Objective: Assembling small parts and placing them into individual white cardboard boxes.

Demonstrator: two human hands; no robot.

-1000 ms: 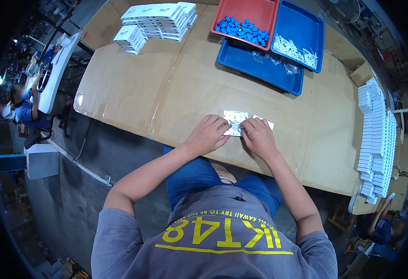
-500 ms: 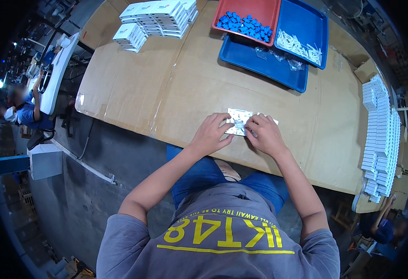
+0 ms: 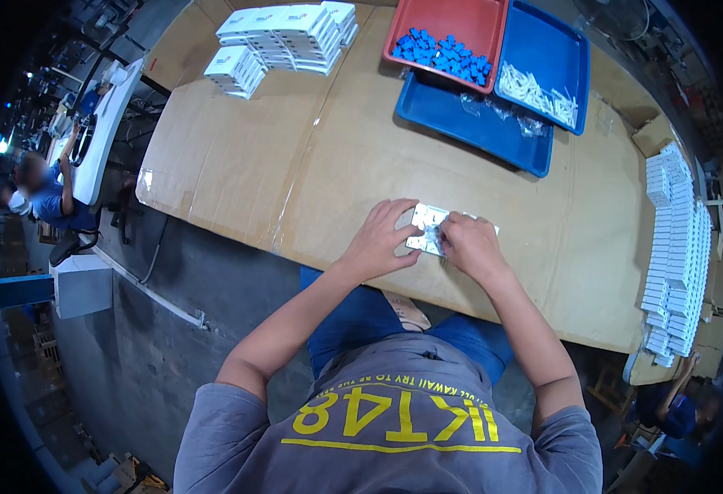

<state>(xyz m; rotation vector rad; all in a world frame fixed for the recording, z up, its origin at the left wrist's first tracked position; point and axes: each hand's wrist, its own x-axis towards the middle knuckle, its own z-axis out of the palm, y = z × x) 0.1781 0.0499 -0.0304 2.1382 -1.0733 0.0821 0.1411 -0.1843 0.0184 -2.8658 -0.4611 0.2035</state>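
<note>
Now the small plate [image 3: 424,219] sits a bit more slanted than it did one second ago, and the left hand [image 3: 380,239] has its fingers spread wider. They are at the plate's left edge, one near the top corner and the thumb by the bottom corner. The right hand [image 3: 473,247] has its fingers bunched close over the plate's right part; I cannot tell if they pinch something. The plate lies flat on the brown table [image 3: 361,173], between both hands. It is white, thin and boxy, with shiny grey bits in the middle.
</note>
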